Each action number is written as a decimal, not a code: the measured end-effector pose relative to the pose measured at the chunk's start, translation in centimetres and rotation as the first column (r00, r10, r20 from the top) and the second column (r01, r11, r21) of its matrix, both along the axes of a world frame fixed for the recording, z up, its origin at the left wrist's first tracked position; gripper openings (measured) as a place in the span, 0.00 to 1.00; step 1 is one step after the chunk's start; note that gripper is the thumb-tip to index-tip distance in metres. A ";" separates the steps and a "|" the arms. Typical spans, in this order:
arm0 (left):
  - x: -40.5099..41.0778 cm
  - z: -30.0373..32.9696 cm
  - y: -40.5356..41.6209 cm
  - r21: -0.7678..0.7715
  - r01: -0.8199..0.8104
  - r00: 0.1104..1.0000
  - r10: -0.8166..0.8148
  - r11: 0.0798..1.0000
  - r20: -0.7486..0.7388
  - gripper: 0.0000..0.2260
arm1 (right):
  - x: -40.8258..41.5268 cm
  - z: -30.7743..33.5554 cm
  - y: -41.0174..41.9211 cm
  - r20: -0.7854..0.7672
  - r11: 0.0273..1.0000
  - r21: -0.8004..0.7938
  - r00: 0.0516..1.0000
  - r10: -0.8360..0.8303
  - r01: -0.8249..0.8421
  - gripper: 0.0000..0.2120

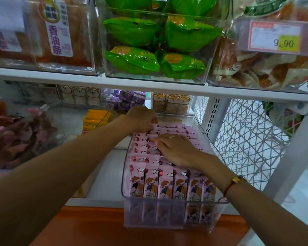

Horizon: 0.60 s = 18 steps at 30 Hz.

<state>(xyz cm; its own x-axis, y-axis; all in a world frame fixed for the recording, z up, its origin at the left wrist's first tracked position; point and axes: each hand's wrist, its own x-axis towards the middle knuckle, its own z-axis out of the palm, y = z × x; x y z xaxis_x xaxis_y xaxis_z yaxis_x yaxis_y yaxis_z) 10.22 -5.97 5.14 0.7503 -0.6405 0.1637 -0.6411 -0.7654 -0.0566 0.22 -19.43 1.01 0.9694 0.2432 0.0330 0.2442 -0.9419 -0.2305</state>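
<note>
**Head view**

- Pink packets [167, 185]: stand upright in tight rows, printed with a cartoon figure. Fill clear bin [176, 215] at 5 o'clock of frame centre, on lower shelf [107, 174].
- Orange ledge [96, 228]: runs across 6 o'clock, beneath bin front.
- Left grip [140, 119]: reaches in from 8 o'clock to the rear rows of the bin. Closed, fingers curled down onto top edges of the packets there; thumb hidden.
- Right grip [176, 148]: comes in from 4 o'clock and lies flat on the middle rows. Open, fingers near straight toward 10 o'clock, pressing on packet tops and clasping nothing.
- Ring [171, 137]: on one finger of right grip.
- Red cord bracelet [233, 183]: on the right wrist.
- Orange packets [94, 121]: stacked at 9 o'clock of left grip.
- Purple boxes [130, 100]: just behind left grip, at 12 o'clock.
- Green packets [132, 61]: piled in a clear box on upper shelf [149, 87], at 12 o'clock.
- Price tag [274, 38]: reads 9.90, at 2 o'clock.
- Wire mesh panel [247, 139]: stands beside bin, at 3 o'clock.
</note>
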 end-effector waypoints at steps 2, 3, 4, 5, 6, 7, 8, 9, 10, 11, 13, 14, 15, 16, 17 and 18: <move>-0.6 0.5 0.3 -0.008 0.037 0.999 -0.037 0.999 -0.040 0.12 | -0.3 0.2 -0.2 0.022 1.000 -0.016 1.000 -0.005 0.005 0.22; -1.0 0.7 0.3 0.026 0.060 0.995 -0.058 0.998 -0.076 0.13 | -0.5 0.3 -0.3 0.045 1.000 -0.021 0.999 -0.008 0.008 0.21; -1.3 0.8 0.3 0.072 0.083 0.991 -0.074 0.994 -0.113 0.13 | -0.8 0.3 -0.5 0.066 1.000 -0.021 0.998 -0.008 0.010 0.21; -1.7 0.8 0.3 0.111 0.099 0.986 -0.083 0.989 -0.142 0.14 | -1.1 0.3 -0.6 0.072 1.000 -0.022 0.997 -0.006 0.007 0.20; -1.9 0.8 0.3 0.136 0.106 0.984 -0.084 0.985 -0.155 0.14 | -1.4 0.4 -0.7 0.061 1.000 -0.029 0.998 0.000 0.002 0.20; -2.1 0.7 0.3 0.142 0.103 0.985 -0.082 0.984 -0.150 0.14 | -1.6 0.4 -0.7 0.041 0.999 -0.039 0.999 0.007 -0.005 0.21; -2.2 0.6 0.3 0.126 0.088 0.988 -0.071 0.988 -0.136 0.15 | -1.7 0.4 -0.7 0.020 0.999 -0.043 1.000 0.012 -0.011 0.21; -2.4 0.6 0.3 0.097 0.069 0.991 -0.057 0.993 -0.120 0.15 | -1.8 0.4 -0.7 0.003 0.999 -0.036 1.000 0.013 -0.013 0.21; -2.5 0.5 0.3 0.073 0.052 0.994 -0.044 0.996 -0.105 0.14 | -1.9 0.5 -0.7 -0.009 1.000 -0.023 1.000 0.009 -0.010 0.21; -2.6 0.4 0.3 0.056 0.038 0.996 -0.033 0.998 -0.085 0.12 | -2.0 0.6 -0.7 -0.016 1.000 -0.008 1.000 0.004 -0.004 0.21; -2.7 0.5 0.4 0.006 -0.009 1.000 0.009 1.000 -0.025 0.09 | -2.1 0.7 -0.6 -0.020 1.000 0.008 1.000 -0.002 0.002 0.20; -2.8 0.6 0.5 -0.052 -0.038 0.999 0.039 0.998 0.008 0.09 | -2.2 0.8 -0.6 -0.022 1.000 0.010 1.000 -0.001 0.001 0.20; -3.0 0.8 0.7 -0.136 -0.065 0.997 0.070 0.989 0.033 0.09 | -2.3 0.8 -0.6 -0.024 1.000 0.012 1.000 0.000 0.000 0.20; -3.2 0.9 0.9 -0.239 -0.090 0.994 0.100 0.967 0.032 0.09 | -2.4 0.8 -0.6 -0.026 1.000 0.014 1.000 -0.001 0.001 0.19; -3.5 1.0 1.2 -0.362 -0.107 0.994 0.114 0.926 -0.004 0.08 | -2.4 0.8 -0.6 -0.029 1.000 0.016 1.000 -0.004 0.005 0.19; -3.9 1.0 1.5 -0.507 -0.124 0.992 0.101 0.853 -0.072 0.06 | -2.4 0.8 -0.6 -0.033 1.000 0.016 0.999 -0.009 0.010 0.19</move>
<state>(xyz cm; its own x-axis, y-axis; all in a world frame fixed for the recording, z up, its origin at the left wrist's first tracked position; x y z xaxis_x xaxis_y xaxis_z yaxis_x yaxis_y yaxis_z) 6.35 -4.45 6.14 0.8253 -0.3869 0.4113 -0.5421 -0.7468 0.3852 -2.13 -20.05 1.82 0.9724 0.2334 0.0053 0.2271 -0.9403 -0.2534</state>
